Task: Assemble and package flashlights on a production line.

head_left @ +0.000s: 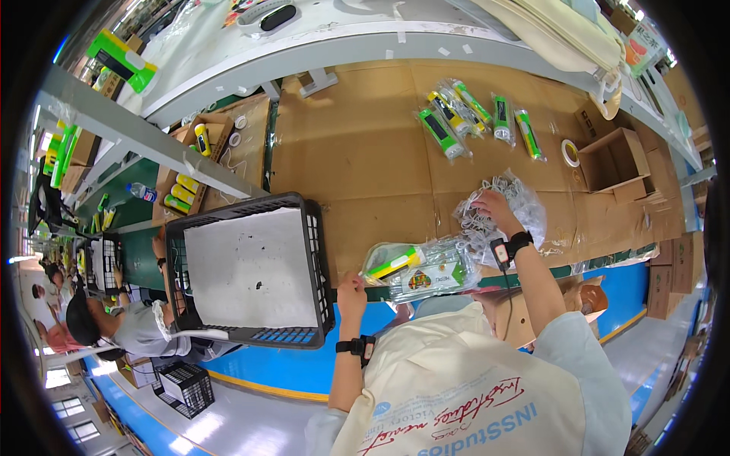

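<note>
Near the table's front edge, my left hand (pixel 352 295) has its fingers closed at the left edge of a clear plastic bag (pixel 372 262). A yellow and green flashlight (pixel 395 263) lies in that bag. Right beside it is a flat stack of clear packets with a printed white and green card (pixel 435 278). My right hand (pixel 494 208) reaches into a heap of thin white cords (pixel 477 226), fingers bent around some strands. The cords spill from a clear bag (pixel 528 205), and the fingertips are partly lost among them.
Several bagged flashlights (pixel 502 119) lie toward the back of the cardboard-covered table (pixel 350 137). A tape roll (pixel 569 153) and an open cardboard box (pixel 614 163) stand right. At left is a black crate (pixel 325 266) with a white sheet; a co-worker (pixel 125 330) sits beyond it.
</note>
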The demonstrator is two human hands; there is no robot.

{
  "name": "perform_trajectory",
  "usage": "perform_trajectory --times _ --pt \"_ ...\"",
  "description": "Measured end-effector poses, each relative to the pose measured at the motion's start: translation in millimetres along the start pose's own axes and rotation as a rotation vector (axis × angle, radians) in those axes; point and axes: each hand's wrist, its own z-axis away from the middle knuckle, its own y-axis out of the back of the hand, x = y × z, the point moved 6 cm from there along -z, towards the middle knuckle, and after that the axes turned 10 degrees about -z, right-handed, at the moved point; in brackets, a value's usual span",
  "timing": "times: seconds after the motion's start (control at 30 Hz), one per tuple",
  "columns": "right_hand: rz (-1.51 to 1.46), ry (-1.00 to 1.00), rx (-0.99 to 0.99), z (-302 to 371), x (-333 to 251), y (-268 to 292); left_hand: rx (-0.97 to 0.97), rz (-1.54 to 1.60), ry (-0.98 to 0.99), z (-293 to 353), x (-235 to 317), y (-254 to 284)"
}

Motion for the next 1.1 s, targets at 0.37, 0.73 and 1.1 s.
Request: perform_trajectory --times 0.37,0.73,1.1 --pt "0.647 0.410 -0.506 60.6 -170.2 -235.1 0.065 0.075 0.066 -11.5 -31.7 -19.4" --pt "-0.062 -0.056 -0.325 42.8 -133.7 -216.8 0.179 0.186 -0.093 2.0 21.2 5.6" --pt "0.043 0.421 -0.290 78.2 -265.4 -179.4 0.327 -0.052 -0.617 15.0 153.0 86.4"
